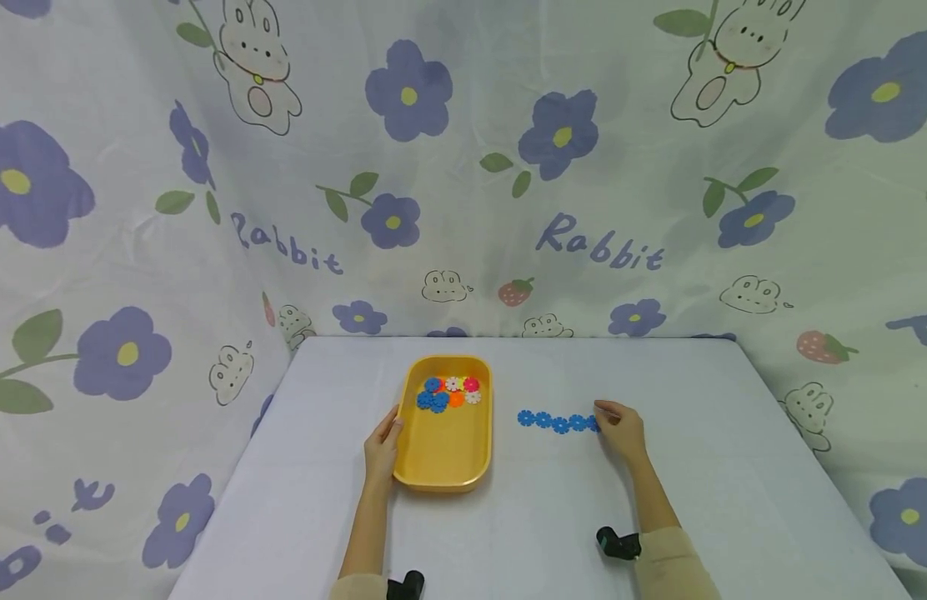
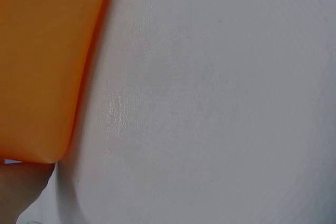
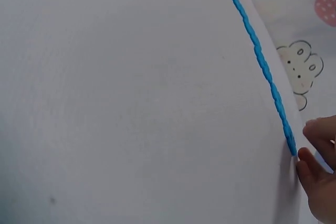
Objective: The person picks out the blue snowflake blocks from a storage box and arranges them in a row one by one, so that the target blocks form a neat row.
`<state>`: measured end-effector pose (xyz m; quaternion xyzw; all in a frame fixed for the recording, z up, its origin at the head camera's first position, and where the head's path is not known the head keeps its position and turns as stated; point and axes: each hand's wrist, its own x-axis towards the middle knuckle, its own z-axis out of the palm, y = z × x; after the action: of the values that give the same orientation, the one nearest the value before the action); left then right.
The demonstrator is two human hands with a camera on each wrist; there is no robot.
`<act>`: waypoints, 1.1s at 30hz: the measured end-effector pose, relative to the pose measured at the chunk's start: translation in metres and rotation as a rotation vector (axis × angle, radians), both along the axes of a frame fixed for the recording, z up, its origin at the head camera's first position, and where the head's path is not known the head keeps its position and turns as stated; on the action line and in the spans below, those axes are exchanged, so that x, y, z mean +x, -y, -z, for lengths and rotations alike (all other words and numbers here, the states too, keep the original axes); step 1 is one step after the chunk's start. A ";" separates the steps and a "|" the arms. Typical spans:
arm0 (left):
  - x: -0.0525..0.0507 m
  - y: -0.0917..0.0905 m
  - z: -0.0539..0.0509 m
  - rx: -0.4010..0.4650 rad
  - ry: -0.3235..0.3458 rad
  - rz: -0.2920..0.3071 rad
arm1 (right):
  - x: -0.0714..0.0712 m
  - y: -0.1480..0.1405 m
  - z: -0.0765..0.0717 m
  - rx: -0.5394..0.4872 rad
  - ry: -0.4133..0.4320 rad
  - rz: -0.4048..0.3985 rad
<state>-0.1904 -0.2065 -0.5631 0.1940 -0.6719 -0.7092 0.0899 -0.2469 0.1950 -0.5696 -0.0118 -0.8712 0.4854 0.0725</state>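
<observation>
My left hand [image 1: 381, 450] grips the left edge of a yellow plastic tray [image 1: 443, 458], thumb at the rim. In the left wrist view, part of that hand [image 2: 21, 190] shows beneath the tray's side [image 2: 44, 66]. Blue flower-shaped linking discs form a slightly wavy chain [image 1: 560, 425] lying on the table right of the tray. At the chain's right end is my right hand [image 1: 621, 429], partly covering the last disc. In the right wrist view, the tips of this hand [image 3: 320, 171] look parted beside the end of the edge-on chain [image 3: 268, 72].
In the tray's far half lie loose blue discs [image 1: 433, 402], an orange disc [image 1: 456, 399], a red disc [image 1: 471, 384] and white ones. A white cloth covers the table [image 1: 321, 433]. Curtains [image 1: 463, 167] printed with flowers and rabbits hang behind and at both sides.
</observation>
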 end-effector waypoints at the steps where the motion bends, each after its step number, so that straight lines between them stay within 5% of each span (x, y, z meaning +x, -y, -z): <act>1: 0.000 0.000 0.000 0.000 0.000 0.001 | 0.000 0.000 0.001 0.018 0.016 -0.028; 6: 0.000 0.001 0.000 0.005 -0.003 0.005 | 0.002 -0.001 0.004 0.093 0.041 -0.106; 22: 0.001 0.000 0.000 -0.015 -0.024 0.011 | 0.019 -0.001 0.001 0.101 0.017 -0.071; 33: 0.000 0.000 0.001 0.000 -0.017 0.012 | 0.018 0.000 0.002 0.120 0.012 -0.149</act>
<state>-0.1900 -0.2068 -0.5638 0.1837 -0.6721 -0.7115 0.0912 -0.2294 0.1950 -0.5719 0.0543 -0.8975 0.4365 0.0314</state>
